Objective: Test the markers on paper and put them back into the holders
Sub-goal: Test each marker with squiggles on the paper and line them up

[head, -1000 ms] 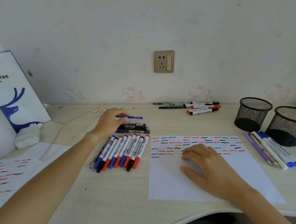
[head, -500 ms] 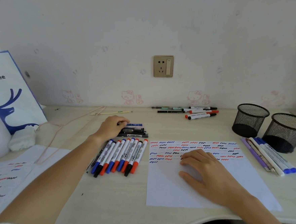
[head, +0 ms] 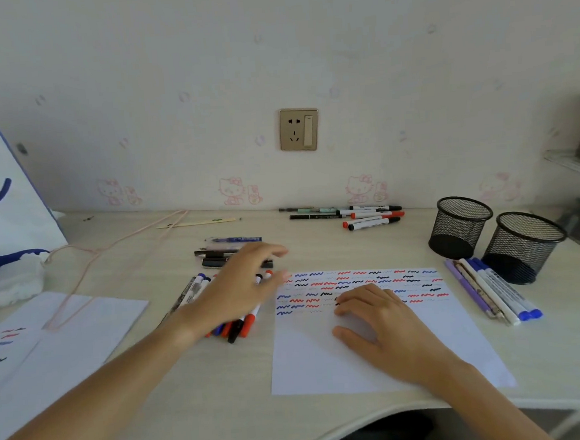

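- The left hand (head: pixel 238 288) hovers over a row of markers (head: pixel 246 321), its fingers (head: pixel 273 252) spread loose and blurred; they appear released, with nothing gripped.
- The right hand (head: pixel 381 323) lies flat on the sheet of paper (head: pixel 326 361), fingers relaxed and holding nothing, seemingly pinning the sheet in place.
- The upper part of the paper is covered in short wavy test strokes in red, blue and black; the lower part is blank.
- The row of markers lies side by side on the bench (head: pixel 208 397), just left of the paper, partly hidden under the left hand. Red, blue and black caps show.
- Behind them sits a small stack of dark pens (head: pixel 222 253).
- More markers (head: pixel 367 218) lie near the wall, and another group (head: pixel 492 291) lies right of the paper.
- Two black mesh holders (head: pixel 460 225) stand at the far right, touching or nearly so; no markers stand in them.
- The markers look light, stiff and smooth, likely to roll if nudged. A pinch around the middle of the barrel seems best, lifting one clear of its neighbours.
- A second marked sheet (head: pixel 67 338) and a white bag (head: pixel 1 192) sit at the far left.
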